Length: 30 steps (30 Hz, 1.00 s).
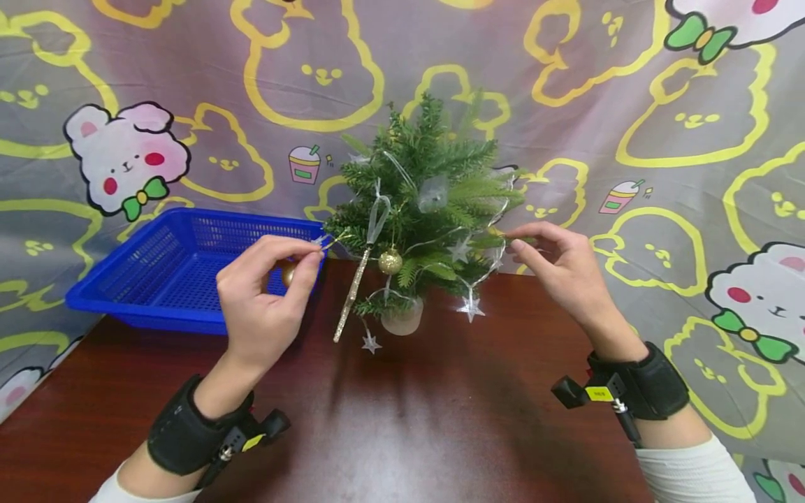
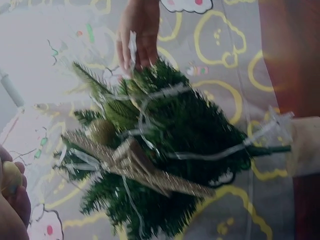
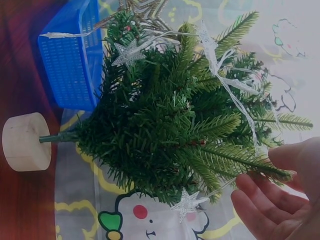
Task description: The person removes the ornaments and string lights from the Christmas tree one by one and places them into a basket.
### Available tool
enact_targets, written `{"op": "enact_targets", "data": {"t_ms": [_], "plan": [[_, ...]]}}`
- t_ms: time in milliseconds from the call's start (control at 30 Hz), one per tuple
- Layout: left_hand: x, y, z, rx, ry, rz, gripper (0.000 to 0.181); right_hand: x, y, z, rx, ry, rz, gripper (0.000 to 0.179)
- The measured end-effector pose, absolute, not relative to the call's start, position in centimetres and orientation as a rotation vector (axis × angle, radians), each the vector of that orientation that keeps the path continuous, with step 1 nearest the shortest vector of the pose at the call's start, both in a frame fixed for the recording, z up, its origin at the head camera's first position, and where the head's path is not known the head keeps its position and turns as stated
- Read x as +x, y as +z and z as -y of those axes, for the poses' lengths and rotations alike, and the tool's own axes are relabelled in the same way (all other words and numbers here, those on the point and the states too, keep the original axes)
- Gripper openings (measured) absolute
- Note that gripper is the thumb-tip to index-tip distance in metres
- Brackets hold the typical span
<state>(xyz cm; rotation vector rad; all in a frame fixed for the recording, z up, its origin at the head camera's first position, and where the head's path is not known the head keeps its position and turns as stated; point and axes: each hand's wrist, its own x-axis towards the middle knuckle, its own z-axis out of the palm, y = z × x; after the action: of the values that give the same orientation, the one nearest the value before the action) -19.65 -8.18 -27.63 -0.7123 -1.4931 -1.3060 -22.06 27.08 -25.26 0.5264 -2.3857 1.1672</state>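
A small artificial Christmas tree (image 1: pixel 434 161) stands on the table on a round pale wooden base (image 3: pixel 27 142). At the tree's left, my left hand (image 1: pixel 264 293) pinches a gold string between thumb and forefinger; a gold ball ornament (image 2: pixel 11 177) sits in that hand, partly hidden by it in the head view. On the other side, my right hand (image 1: pixel 562 272) pinches the tip of a green branch (image 3: pixel 270 171). A glittery gold star ornament (image 2: pixel 135 165) and another gold ball (image 1: pixel 390 261) hang on the tree. A string of clear star lights (image 1: pixel 470 306) winds through the branches.
A blue plastic basket (image 1: pixel 151 318) stands on the left of the dark red wooden table (image 1: pixel 390 433), close to the tree. Behind everything hangs a patterned cloth (image 1: pixel 440 42) with cartoon animals.
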Motion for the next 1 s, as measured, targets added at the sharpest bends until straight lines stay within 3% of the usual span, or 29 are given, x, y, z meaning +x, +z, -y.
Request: {"op": "enact_targets", "data": {"t_ms": [1000], "plan": [[-25.8,-33.1,13.9,-0.375,-1.171,1.82,0.007,-22.2,-25.5,-27.2,0.514,1.172,2.389,0.02]]}}
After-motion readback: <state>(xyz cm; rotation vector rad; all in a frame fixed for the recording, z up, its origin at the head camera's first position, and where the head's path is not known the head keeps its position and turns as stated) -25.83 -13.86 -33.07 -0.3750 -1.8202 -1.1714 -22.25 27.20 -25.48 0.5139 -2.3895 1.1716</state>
